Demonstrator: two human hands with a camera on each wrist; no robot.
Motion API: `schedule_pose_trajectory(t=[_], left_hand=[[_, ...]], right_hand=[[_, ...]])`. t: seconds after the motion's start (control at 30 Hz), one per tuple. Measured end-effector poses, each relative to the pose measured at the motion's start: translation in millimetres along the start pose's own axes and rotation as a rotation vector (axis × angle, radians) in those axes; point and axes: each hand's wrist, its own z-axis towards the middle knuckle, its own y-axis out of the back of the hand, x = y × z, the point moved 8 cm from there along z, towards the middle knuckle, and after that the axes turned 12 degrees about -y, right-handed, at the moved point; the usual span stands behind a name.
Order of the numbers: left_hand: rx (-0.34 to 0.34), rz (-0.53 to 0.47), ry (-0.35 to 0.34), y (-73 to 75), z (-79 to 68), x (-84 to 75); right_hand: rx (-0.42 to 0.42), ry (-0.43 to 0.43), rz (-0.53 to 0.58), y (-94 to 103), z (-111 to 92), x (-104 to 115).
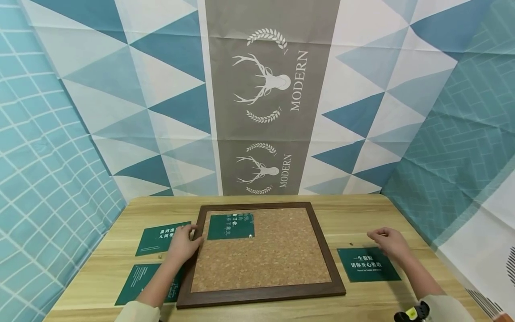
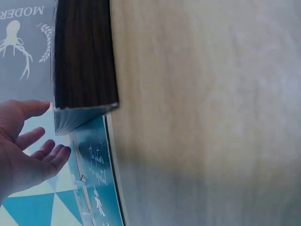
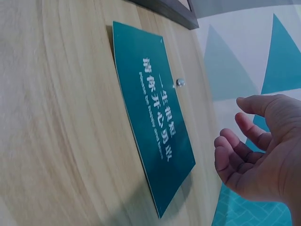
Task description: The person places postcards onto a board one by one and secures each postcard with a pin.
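Note:
A cork board (image 1: 265, 255) in a dark brown frame (image 1: 261, 295) lies on the table. On its upper left part is a green card (image 1: 225, 227) with white lettering and a small shiny pushpin (image 1: 250, 235) at one corner. My left hand (image 1: 184, 243) is at the frame's left side, fingers apart and holding nothing; whether it touches the frame I cannot tell. To the right, my right hand (image 1: 389, 243) hovers above another green card (image 1: 368, 264), loosely curled with nothing in it. A second pushpin (image 3: 180, 82) sits on the table beside that card.
Left of the board lie two more green cards, an upper one (image 1: 154, 239) and a lower one (image 1: 137, 281) partly behind the left forearm. A small shiny pushpin (image 1: 160, 256) is between them. Patterned cloth (image 1: 261, 89) hangs behind the wooden table (image 1: 322, 201).

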Motion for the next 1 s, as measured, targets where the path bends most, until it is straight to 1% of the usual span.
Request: schedule_pose_trajectory(t=[0.17, 0.27, 0.33, 0.6, 0.73, 0.87, 1.0], left_hand=[[0.017, -0.004, 0.012, -1.0, -0.6, 5.0], [0.026, -0.013, 0.018, -0.5, -1.6, 4.9], [0.030, -0.019, 0.021, 0.3, -2.5, 3.7], [0.038, -0.034, 0.042, -0.5, -3.1, 2.0], [0.035, -0.035, 0.056, -0.3, -3.4, 1.5], [0.057, -0.047, 0.073, -0.8, -3.6, 2.8], [0.072, -0.045, 0.070, -0.8, -3.1, 1.6]], right_hand=[[-0.034, -0.033, -0.005, 6.5, 1.9, -7.2], [-0.040, -0.051, -0.030, 8.3, 3.6, -12.4], [-0.041, -0.051, -0.066, 8.5, 4.7, -15.7], [-0.004, -0.029, -0.229, 3.8, 0.6, -21.2], [0.004, -0.039, -0.296, -0.9, 0.5, -22.5], [0.000, -0.046, -0.333, -4.7, 3.4, -24.7], [-0.007, -0.063, -0.338, -6.5, 5.6, -28.7]])
